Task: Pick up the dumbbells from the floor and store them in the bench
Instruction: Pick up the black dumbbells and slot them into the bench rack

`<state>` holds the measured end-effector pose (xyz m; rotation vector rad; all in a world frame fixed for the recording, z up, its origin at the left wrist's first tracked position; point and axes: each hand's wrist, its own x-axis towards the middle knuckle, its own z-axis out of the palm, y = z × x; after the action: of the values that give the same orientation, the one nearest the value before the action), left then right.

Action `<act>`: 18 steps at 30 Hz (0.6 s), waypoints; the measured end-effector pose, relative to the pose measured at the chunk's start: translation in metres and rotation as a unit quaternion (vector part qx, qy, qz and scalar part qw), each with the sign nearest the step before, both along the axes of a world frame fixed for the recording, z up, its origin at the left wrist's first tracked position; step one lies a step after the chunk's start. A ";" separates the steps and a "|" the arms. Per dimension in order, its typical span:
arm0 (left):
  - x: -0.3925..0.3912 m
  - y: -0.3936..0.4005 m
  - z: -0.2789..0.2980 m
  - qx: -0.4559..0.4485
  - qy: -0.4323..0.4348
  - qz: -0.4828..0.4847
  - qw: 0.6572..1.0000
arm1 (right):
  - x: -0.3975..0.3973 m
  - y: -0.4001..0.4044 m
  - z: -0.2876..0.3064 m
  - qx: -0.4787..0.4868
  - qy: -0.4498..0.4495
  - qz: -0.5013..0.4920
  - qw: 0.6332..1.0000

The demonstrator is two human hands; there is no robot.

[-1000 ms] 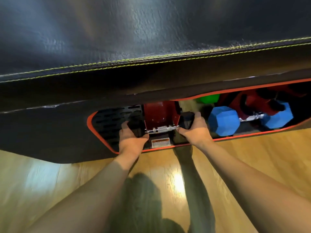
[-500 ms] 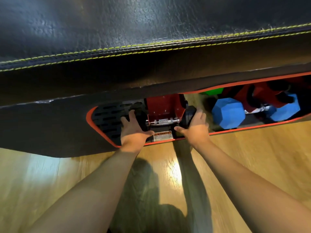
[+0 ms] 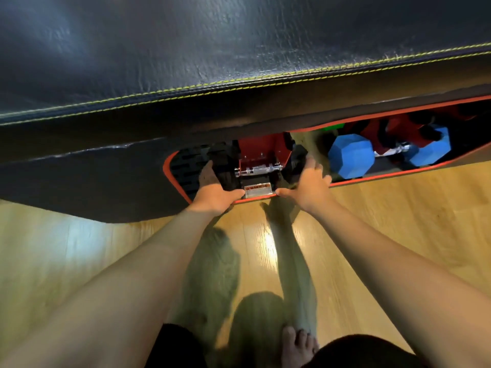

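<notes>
A black dumbbell with a chrome handle lies across the bench's red-rimmed side opening, in front of a red metal bracket. My left hand presses on its left head and my right hand on its right head, so the dumbbell is held between them. My thumbs rest at the lower rim, either side of a warning label. A blue hex dumbbell lies inside the opening to the right. The bench's black padded top overhangs everything.
Something green shows at the back of the compartment, mostly hidden. A slotted black panel lines the opening's left end. Wooden floor runs below the bench. My bare foot is at the bottom edge.
Both hands stay on the black dumbbell's ends in the opening. My thumbs have come down to the lower rim beside the label, and the view has pulled back slightly.
</notes>
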<state>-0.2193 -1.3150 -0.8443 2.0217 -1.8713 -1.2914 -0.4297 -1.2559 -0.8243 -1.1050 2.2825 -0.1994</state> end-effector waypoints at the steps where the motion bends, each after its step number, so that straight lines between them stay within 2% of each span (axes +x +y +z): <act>1: 0.003 0.011 0.012 0.013 0.008 0.005 1.000 | 0.007 0.012 0.012 -0.002 -0.003 0.010 1.000; 3: 0.009 0.034 0.041 0.028 0.033 0.016 0.999 | 0.023 0.037 0.041 -0.003 -0.013 0.038 0.999; 6: 0.029 0.074 0.088 0.033 0.017 -0.047 0.998 | 0.048 0.076 0.089 0.004 -0.033 0.053 0.998; 10: 0.075 0.124 0.155 0.049 0.025 -0.105 0.993 | 0.089 0.132 0.152 -0.016 -0.085 0.024 0.996; 18: 0.168 0.217 0.259 0.086 -0.001 -0.150 0.985 | 0.183 0.249 0.235 -0.026 -0.099 -0.032 0.994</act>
<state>-0.0514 -1.0979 -0.5851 1.8642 -2.2024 -1.5734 -0.2463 -1.0072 -0.5895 -0.9928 2.1475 -0.3790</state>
